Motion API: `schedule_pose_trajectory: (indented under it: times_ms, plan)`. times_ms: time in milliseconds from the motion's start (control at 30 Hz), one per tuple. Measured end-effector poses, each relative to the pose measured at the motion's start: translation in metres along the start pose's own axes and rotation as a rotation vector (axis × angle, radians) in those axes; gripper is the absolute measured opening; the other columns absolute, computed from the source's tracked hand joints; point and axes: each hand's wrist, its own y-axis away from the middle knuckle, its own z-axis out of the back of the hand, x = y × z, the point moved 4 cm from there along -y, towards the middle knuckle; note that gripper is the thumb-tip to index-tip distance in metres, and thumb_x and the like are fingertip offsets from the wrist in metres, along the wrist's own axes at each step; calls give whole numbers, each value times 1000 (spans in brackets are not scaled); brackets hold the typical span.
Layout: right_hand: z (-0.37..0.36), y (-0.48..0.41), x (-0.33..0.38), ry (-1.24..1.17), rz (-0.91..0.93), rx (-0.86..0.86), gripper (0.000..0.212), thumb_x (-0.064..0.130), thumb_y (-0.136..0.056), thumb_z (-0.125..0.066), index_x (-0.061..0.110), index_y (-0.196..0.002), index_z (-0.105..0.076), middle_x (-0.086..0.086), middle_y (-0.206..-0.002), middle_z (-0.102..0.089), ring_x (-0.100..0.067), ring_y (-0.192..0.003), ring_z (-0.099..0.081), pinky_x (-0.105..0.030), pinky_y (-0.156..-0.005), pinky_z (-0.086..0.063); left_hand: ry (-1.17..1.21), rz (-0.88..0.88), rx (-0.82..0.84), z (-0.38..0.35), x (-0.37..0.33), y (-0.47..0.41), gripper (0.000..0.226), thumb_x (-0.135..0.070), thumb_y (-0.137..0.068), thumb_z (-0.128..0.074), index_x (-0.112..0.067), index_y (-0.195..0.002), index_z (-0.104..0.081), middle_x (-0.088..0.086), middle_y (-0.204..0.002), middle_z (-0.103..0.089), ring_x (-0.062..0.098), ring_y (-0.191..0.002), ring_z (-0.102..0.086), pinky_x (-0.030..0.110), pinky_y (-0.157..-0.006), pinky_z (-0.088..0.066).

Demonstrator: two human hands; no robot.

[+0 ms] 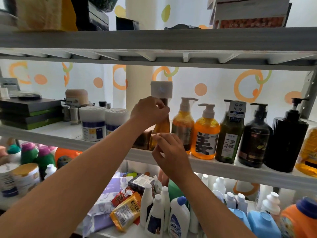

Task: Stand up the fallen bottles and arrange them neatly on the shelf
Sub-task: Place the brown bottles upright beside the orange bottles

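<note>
Bottle [162, 125], amber with a white square cap, upright at the front of the middle shelf [103, 145], just left of the pump-bottle row [223, 134]; left hand [149, 112] pinched shut on its thin neck, right hand [169, 150] half curled at its base, fingertips seemingly touching, true grip not clear. Best kept steady by the neck while the base slides back level with the first pump bottle [183, 124], close beside without knocking it. Worth letting go only once flat and plumb, since top-heavy under that cap
</note>
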Motion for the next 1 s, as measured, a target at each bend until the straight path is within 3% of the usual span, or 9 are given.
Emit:
schedule_pose_trajectory:
  times_ms: [233,400,533,700,800,933,1000]
  plan:
    - [-29,-29,35,90,-11,164,42,14,-69,-81,10,-108,-67,-8,-101,-70,-26,-88,-66,-33,-76,-55,18,173,-29,12,57,-3,29,-34,-93,-48,-16,-107,-64,2,-116,-66,21,-103,-59,27,-87,-42]
    - [-63,-50,45,165,-20,356,42,21,-96,-50,11,-136,-45,-7,-133,-53,-20,-119,-48,-30,-101,-41,-1,232,81,4,76,-4,26,-20,-92,-44,-18,-112,-59,5,-120,-63,24,-109,-57,31,-92,-44]
    - [-82,-55,42,239,-82,422,42,18,-97,-46,11,-137,-42,-8,-137,-49,-23,-127,-43,-33,-108,-36,-24,203,115,-5,79,-6,27,-13,-89,-46,-16,-112,-58,7,-115,-64,24,-105,-58,31,-89,-45]
    - [-97,-50,31,491,-74,534,53,21,-97,-45,10,-145,-25,-13,-152,-27,-32,-141,-21,-44,-116,-9,-80,161,132,-25,78,-19,25,-14,-90,-51,-15,-113,-59,5,-117,-63,19,-102,-56,28,-87,-44]
    - [-99,-49,28,471,-87,517,49,20,-99,-42,10,-144,-26,-12,-151,-29,-31,-140,-25,-42,-116,-11,-93,137,153,-37,77,-27,22,-15,-90,-52,-14,-110,-61,3,-110,-63,15,-92,-55,25,-81,-44]
    - [-98,-48,28,427,-60,479,47,17,-99,-43,8,-143,-29,-13,-150,-32,-31,-139,-28,-40,-115,-17,-147,120,212,-54,80,-38,6,-12,-88,-51,-15,-90,-57,3,-92,-56,14,-82,-52,23,-71,-39]
    - [-97,-48,28,441,-29,489,50,18,-99,-42,6,-144,-25,-16,-150,-29,-34,-139,-25,-41,-115,-15,-164,138,240,-61,83,-44,9,-13,-89,-51,-13,-92,-60,3,-91,-56,15,-82,-53,25,-71,-40]
